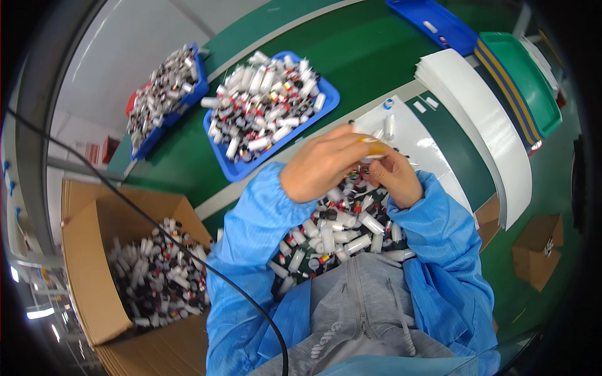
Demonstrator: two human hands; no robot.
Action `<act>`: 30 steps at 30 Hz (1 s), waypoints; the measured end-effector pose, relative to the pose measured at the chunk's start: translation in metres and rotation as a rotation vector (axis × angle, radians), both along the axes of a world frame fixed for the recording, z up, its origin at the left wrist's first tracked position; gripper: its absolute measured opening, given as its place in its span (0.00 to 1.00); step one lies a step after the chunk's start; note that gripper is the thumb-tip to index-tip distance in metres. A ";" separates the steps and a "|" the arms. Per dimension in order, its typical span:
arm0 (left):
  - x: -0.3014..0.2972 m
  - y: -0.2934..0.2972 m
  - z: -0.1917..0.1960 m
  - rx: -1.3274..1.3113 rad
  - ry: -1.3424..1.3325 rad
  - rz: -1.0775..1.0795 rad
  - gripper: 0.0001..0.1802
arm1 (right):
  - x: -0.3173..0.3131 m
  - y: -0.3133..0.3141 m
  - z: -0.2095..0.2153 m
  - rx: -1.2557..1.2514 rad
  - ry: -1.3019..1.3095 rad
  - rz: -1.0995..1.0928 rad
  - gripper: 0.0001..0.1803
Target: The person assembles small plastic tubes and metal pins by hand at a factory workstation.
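Observation:
My left hand [323,161] reaches over the worktop with its fingers bent round a small yellow, see-through rounded piece [375,147]; its exact kind is not clear. My right hand [400,179] is closed against the underside of the same piece, thumb and fingertips drawn together. Both hands meet above a heap of small white cylinders with black and red ends [357,243], which lies between my forearms and my body. Just past the fingers, a clear-white cylinder [390,127] rests on a white sheet [433,150]. The fingers hide part of what they grip.
A blue tray [235,170] piled with similar cylinders stands ahead, with another filled blue bin [199,81] farther left. An open cardboard box [94,269] of cylinders is at left. Stacked white sheets [483,113], a green tray [527,81] and a blue tray [433,15] lie right.

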State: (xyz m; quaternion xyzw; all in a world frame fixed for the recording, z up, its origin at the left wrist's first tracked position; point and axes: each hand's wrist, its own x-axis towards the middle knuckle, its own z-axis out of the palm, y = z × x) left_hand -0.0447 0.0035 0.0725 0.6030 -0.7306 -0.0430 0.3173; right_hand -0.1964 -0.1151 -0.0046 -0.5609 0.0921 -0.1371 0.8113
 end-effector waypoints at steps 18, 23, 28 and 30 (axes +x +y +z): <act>0.051 0.251 -0.014 0.321 0.184 0.923 0.16 | -0.001 0.006 0.007 0.161 0.032 -0.031 0.20; 0.037 0.292 -0.056 0.400 0.088 1.111 0.18 | -0.004 0.007 0.009 0.165 0.044 -0.005 0.20; 0.017 0.293 -0.069 0.495 -0.092 1.243 0.33 | -0.004 0.005 0.007 0.170 0.079 -0.021 0.20; -0.006 0.290 -0.072 0.562 -0.213 1.234 0.36 | -0.004 0.006 0.007 0.167 0.100 -0.040 0.20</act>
